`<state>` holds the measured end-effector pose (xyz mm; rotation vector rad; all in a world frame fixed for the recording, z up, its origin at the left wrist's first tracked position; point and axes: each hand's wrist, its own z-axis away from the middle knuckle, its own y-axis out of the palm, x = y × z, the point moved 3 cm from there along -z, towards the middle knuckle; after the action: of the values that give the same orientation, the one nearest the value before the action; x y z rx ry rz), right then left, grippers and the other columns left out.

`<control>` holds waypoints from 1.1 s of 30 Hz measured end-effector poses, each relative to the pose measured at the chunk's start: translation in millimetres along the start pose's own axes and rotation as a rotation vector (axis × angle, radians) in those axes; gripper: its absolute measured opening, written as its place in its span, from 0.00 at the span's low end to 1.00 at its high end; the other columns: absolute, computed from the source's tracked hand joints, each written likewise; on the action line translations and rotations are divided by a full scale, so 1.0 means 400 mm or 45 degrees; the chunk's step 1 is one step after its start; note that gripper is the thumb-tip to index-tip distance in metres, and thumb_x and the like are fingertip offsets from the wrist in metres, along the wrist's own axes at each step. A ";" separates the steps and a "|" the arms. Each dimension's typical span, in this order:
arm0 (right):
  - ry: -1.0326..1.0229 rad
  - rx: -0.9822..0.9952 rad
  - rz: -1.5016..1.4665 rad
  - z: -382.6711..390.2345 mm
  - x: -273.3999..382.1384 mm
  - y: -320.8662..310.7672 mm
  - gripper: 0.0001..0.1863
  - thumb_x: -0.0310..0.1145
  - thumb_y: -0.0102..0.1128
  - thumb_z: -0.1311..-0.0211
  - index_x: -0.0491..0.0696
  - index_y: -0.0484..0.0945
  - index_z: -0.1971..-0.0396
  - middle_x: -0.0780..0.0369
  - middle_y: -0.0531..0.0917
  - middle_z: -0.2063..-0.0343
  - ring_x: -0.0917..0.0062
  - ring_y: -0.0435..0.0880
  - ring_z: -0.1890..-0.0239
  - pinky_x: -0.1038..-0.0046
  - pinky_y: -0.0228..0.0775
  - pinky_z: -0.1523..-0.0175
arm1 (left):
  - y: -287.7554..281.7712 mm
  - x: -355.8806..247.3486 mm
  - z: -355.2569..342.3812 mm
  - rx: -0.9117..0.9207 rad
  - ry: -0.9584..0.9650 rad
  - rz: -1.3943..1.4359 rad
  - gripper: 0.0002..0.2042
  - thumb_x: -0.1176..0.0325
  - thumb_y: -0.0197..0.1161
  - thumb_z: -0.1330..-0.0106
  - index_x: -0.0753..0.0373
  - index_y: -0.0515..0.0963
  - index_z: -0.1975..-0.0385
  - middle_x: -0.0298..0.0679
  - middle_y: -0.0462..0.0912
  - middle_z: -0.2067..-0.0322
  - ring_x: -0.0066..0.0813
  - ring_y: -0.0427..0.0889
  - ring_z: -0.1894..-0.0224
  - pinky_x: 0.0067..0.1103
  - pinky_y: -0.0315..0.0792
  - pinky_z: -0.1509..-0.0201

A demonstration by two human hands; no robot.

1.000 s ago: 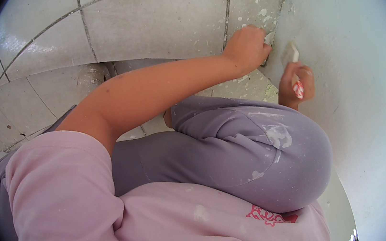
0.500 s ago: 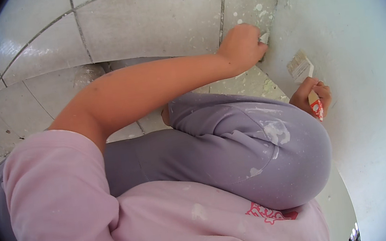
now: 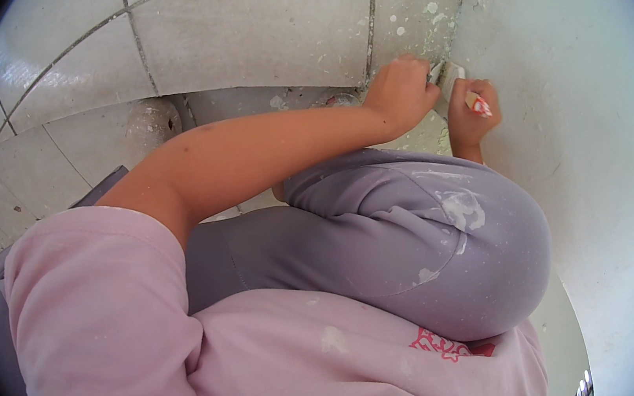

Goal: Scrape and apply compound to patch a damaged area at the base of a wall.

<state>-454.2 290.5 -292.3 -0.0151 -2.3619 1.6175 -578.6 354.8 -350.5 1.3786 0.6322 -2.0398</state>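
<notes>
My left hand (image 3: 402, 99) is closed at the corner where the tiles meet the pale wall. A small whitish flat tip pokes out beyond its fingers; the rest of that thing is hidden. Close on its right, my right hand (image 3: 473, 111) is wrapped round a paintbrush (image 3: 478, 104) with a red-and-white handle end. The brush's pale head shows just above the fist, near the wall's lower edge and beside the left hand's fingers. Its bristles are mostly out of sight.
Paint-spattered tiles (image 3: 257, 31) stretch across the top, and the smooth pale wall (image 3: 605, 162) rises on the right. My bent leg in paint-marked grey trousers (image 3: 386, 245) lies below the hands. A stained rounded object (image 3: 153, 123) sits at the left, by the tile edge.
My right hand has moved up and left with the paintbrush, from the wall beside my knee to the corner. My left hand has shifted slightly down, staying closed.
</notes>
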 end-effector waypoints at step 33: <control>-0.390 -0.225 -0.114 0.062 0.061 -0.044 0.13 0.09 0.59 0.55 0.45 0.73 0.75 0.55 0.75 0.79 0.64 0.73 0.81 0.70 0.66 0.77 | -0.042 0.034 -0.008 0.038 -0.029 0.008 0.12 0.67 0.60 0.46 0.72 0.79 0.71 0.58 0.79 0.69 0.56 0.78 0.62 0.39 0.71 0.54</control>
<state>-480.7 265.4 -279.2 0.3197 -2.6836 1.4522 -592.3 365.9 -363.4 1.3706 0.5891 -2.0651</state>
